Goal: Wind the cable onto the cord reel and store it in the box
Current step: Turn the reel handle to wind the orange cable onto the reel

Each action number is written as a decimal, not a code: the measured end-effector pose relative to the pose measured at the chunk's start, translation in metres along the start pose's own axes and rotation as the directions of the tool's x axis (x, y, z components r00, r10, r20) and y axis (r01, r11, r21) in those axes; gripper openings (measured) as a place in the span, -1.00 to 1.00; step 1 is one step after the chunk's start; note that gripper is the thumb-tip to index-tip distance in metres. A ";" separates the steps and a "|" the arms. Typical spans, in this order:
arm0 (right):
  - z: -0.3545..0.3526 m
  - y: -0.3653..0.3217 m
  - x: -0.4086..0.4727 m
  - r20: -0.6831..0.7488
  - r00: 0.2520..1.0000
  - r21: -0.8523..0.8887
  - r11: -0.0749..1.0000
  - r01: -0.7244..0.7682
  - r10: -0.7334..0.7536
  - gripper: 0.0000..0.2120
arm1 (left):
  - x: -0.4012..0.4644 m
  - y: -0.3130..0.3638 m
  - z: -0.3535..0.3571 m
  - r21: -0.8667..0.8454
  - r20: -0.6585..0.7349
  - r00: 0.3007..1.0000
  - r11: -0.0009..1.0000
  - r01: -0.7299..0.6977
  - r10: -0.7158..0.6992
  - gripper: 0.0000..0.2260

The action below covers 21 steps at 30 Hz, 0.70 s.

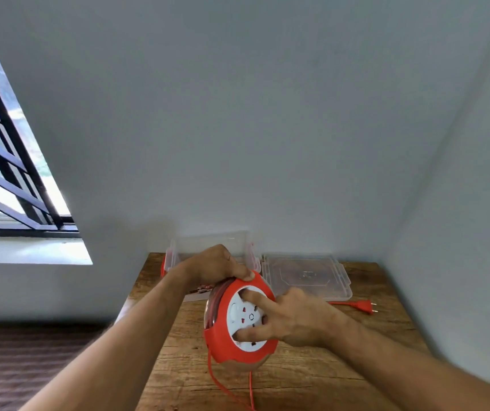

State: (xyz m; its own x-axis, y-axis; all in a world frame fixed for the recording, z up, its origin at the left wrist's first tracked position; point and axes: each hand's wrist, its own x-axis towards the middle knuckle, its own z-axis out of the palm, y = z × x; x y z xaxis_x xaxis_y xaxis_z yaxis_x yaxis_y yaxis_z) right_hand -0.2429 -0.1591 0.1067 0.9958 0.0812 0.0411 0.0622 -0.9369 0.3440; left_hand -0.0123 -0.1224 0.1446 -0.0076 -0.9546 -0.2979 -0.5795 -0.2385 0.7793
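Held on edge above tabletop (297,378): cord reel (239,317), socket face toward right hand (297,321), the nearer one. Left hand (217,264) clamped over top rim. Right fingers (257,298) spread, tips hooked into white hub recesses. Loose cable (217,378) trailing from lower rim; plug (359,304) flat at right, near lid (306,275). Open box (211,241) behind, against wall. Probably turn hub to draw in slack.

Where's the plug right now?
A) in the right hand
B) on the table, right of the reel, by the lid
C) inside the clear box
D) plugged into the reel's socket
B: the red plug lies on the table beside the flat clear lid, to the right of the reel.
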 end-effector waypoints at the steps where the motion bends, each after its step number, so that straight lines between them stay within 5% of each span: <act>1: 0.003 -0.002 0.001 -0.014 1.000 -0.017 1.000 0.003 -0.003 -0.34 | 0.000 0.000 0.001 0.008 0.007 1.000 1.000 -0.008 0.008 -0.56; 4: 0.007 -0.006 0.003 -0.067 0.998 -0.057 0.998 -0.018 0.014 -0.29 | 0.000 -0.004 0.005 0.011 -0.025 0.999 0.999 -0.042 0.042 -0.61; 6: 0.010 -0.007 0.007 -0.116 0.980 -0.069 0.983 -0.170 0.161 -0.37 | 0.001 -0.008 0.006 -0.040 -0.119 0.991 0.997 -0.065 0.060 -0.66; 10: 0.012 -0.010 0.020 -0.183 0.776 0.109 0.797 -0.594 0.604 -0.40 | 0.001 -0.008 0.017 -0.141 -0.401 0.911 0.977 -0.162 0.093 -0.79; 13: 0.009 -0.015 0.029 0.028 0.454 0.471 0.389 -0.792 0.890 -0.35 | 0.000 -0.005 0.034 -0.163 -0.587 0.797 0.944 -0.287 0.141 -0.81; 16: 0.003 -0.027 0.042 0.228 0.179 0.754 -0.057 -0.654 0.957 -0.41 | 0.000 -0.007 0.045 -0.058 -0.694 0.683 0.928 -0.369 0.228 -0.77; 19: -0.001 -0.031 0.050 0.498 0.063 0.819 -0.446 -0.362 0.865 -0.50 | -0.006 -0.008 0.054 0.079 -0.687 0.636 0.906 -0.416 0.352 -0.64; 21: -0.004 -0.031 0.050 0.659 0.075 0.747 -0.641 -0.175 0.748 -0.54 | -0.008 -0.010 0.055 0.104 -0.665 0.646 0.903 -0.417 0.375 -0.66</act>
State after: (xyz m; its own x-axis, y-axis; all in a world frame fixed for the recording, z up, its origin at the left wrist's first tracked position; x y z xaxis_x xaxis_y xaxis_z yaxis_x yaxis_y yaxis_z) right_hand -0.1952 -0.1248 0.1023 0.1654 -0.9189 -0.3582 -0.1644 0.3325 -0.9287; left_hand -0.0514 -0.1024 0.1094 0.3197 -0.8250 0.4660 -0.6046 0.2010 0.7707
